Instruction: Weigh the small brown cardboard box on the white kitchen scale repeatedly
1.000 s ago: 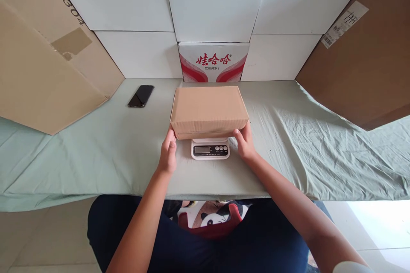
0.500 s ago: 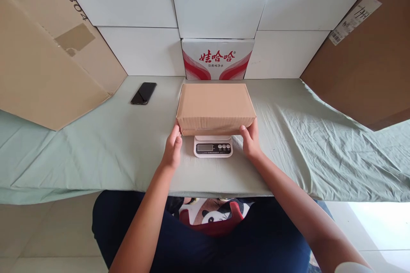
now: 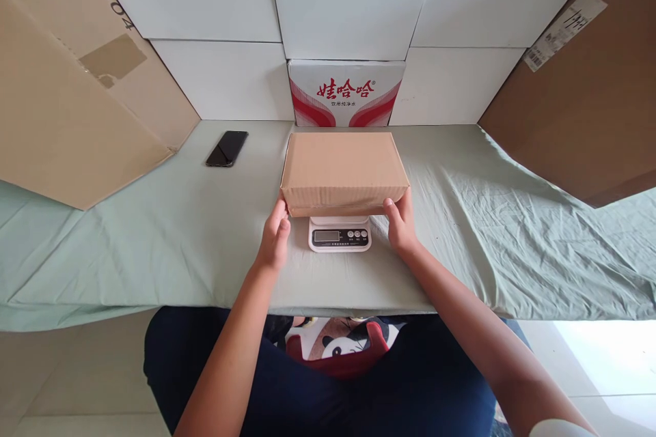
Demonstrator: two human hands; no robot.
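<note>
A closed brown cardboard box [image 3: 344, 160] sits over a small white kitchen scale [image 3: 339, 246] at the middle of the table. My left hand [image 3: 275, 235] grips the box's near left corner, its fingers partly hidden by the cardboard. At the near right corner, my right hand [image 3: 401, 224] holds the box with the thumb on its front face. The scale's display and buttons show in front of the box, and its platform is mostly hidden underneath. Whether the box's full weight rests on the scale I cannot tell.
A black phone [image 3: 227, 149] lies on the green tablecloth [image 3: 195, 232] to the left. Behind the box stands a white and red carton [image 3: 346, 93] against the white wall. Large cardboard sheets flank the table at left [image 3: 76, 116] and right [image 3: 589, 102].
The view has shifted very slightly. Both hands stay on the box, and the box keeps its place over the scale.
</note>
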